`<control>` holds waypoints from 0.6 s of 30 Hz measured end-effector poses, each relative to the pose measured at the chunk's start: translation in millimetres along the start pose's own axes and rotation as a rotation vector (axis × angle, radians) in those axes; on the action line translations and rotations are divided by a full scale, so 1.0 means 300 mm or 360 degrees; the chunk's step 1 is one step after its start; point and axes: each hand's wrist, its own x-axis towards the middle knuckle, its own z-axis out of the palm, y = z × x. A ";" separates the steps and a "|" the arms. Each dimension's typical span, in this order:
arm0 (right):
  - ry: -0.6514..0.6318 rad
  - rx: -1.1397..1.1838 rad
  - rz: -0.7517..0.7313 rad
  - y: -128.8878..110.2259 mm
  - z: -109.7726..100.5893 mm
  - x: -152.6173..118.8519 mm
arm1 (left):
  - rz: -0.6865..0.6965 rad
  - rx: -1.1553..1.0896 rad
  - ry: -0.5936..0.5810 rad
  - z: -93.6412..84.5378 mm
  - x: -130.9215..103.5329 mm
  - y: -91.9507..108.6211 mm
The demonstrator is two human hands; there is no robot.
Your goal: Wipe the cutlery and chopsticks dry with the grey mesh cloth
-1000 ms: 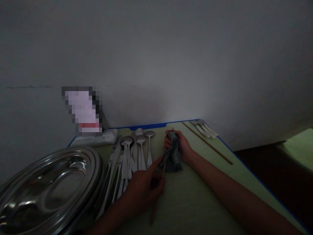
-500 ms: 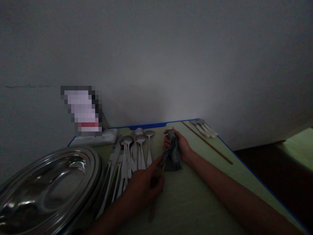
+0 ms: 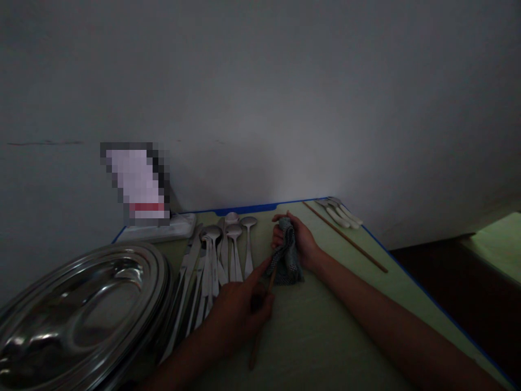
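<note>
My left hand (image 3: 240, 312) pinches a thin brown wooden chopstick (image 3: 254, 350) near its lower part, the index finger stretched along it toward the cloth. Around the upper part of the stick, my right hand (image 3: 304, 241) is closed on a dark grey patterned cloth (image 3: 291, 266), whose loose end hangs down to the table. The stick's tip seems to poke out just above the right hand's fingers. Just left of the hands lie several metal spoons (image 3: 234, 233) and table knives (image 3: 184, 279), partly hidden by my left forearm.
Stacked oval metal dishes (image 3: 160, 266) fill the near left. Behind them, a blurred-out upright device (image 3: 136, 182) stands by a white slab (image 3: 163, 231) against the wall. Another chopstick (image 3: 345, 237) lies on the right, beside white-handled cutlery (image 3: 337, 216). Blue edging (image 3: 244, 209) borders the pale green table.
</note>
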 end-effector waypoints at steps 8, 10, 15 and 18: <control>0.0029 0.0023 0.0017 -0.006 0.001 -0.001 | -0.0004 0.0021 -0.0024 -0.009 -0.001 0.012; 0.0041 0.0033 0.0026 -0.005 0.003 -0.001 | -0.0005 0.0017 -0.0016 -0.008 -0.001 0.012; 0.0036 0.0053 0.0058 -0.003 0.002 0.001 | -0.0002 0.0027 -0.0025 -0.009 0.001 0.013; 0.0033 0.0060 0.0057 -0.007 0.001 0.002 | -0.0008 0.0044 -0.0028 -0.011 0.002 0.012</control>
